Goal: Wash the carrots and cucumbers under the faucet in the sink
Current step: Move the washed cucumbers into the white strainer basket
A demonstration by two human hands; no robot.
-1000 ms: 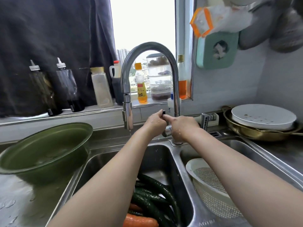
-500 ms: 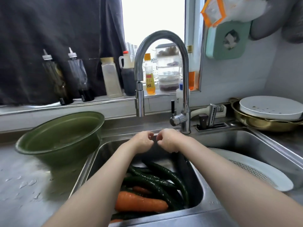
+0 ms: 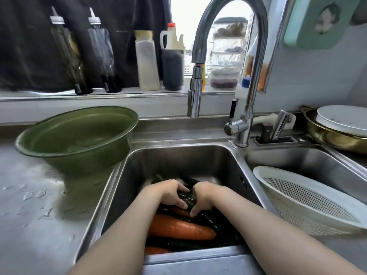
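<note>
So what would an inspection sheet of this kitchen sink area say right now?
Surface: steel counter, wet with droplets.
Job's things: carrot among dark cucumbers in the sink; faucet shows no visible stream.
Clutter: green basin, white colander, bottles on the sill.
Hands: left hand and right hand both grip one cucumber.
Cables: nothing seen.
Surroundings: window, dark curtain.

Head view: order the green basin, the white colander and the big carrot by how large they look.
1. Basin and colander: about alike; the colander runs off the frame's edge, so I won't rank them.
2. Carrot: smallest, though the left arm hides its left end.
</note>
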